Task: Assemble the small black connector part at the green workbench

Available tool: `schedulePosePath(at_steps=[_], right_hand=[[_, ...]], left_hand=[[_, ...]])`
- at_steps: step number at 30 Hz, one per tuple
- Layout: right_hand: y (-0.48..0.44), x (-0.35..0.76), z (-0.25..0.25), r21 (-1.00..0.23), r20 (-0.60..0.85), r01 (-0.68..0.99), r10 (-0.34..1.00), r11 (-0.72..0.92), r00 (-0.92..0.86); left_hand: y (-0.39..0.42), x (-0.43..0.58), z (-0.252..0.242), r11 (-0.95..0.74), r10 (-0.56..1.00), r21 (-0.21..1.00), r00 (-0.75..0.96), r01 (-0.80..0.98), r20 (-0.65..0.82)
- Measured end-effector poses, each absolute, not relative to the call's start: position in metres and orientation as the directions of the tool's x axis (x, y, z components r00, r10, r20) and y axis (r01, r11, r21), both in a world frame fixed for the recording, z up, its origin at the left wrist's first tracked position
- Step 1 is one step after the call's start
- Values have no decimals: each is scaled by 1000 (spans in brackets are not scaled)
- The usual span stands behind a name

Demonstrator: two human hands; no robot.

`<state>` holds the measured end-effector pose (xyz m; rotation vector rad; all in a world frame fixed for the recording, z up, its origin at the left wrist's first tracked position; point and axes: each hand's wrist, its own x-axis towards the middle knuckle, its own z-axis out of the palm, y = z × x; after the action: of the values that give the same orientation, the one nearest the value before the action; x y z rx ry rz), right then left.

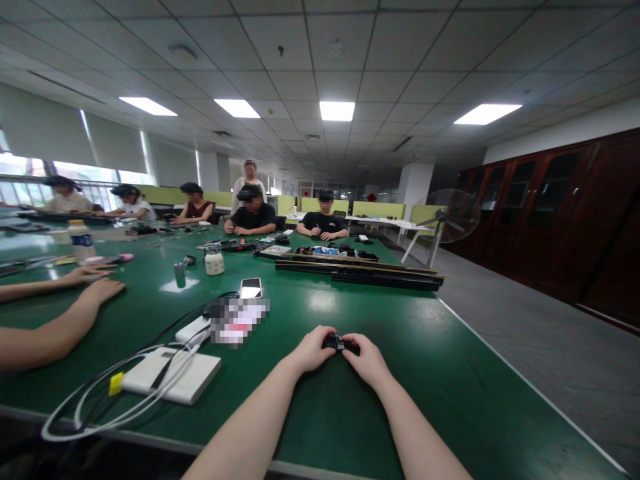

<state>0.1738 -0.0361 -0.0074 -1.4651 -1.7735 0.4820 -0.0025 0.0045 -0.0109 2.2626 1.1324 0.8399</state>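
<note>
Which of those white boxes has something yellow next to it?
The bigger white box, closer to you: the yellow tag is at its left corner. The smaller white box has none.

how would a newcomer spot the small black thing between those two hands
Start at the big green table and look low, near the picture's centre. There the left hand and right hand hold a small black object between them. Its dark body and greyish middle set it apart from the larger white box to its left.

We held our left hand [316, 348] and right hand [369, 360] close together, curled inward, both forearms [255, 413] stretched forward.
</note>
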Motion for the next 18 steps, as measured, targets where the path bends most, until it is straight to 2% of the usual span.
schedulePosePath(at_steps=[18], right_hand=[[-37,174,-6,-704,318,662,948,258,-31]], left_hand=[[4,-2,-11,-554,824,633,468,542,320]])
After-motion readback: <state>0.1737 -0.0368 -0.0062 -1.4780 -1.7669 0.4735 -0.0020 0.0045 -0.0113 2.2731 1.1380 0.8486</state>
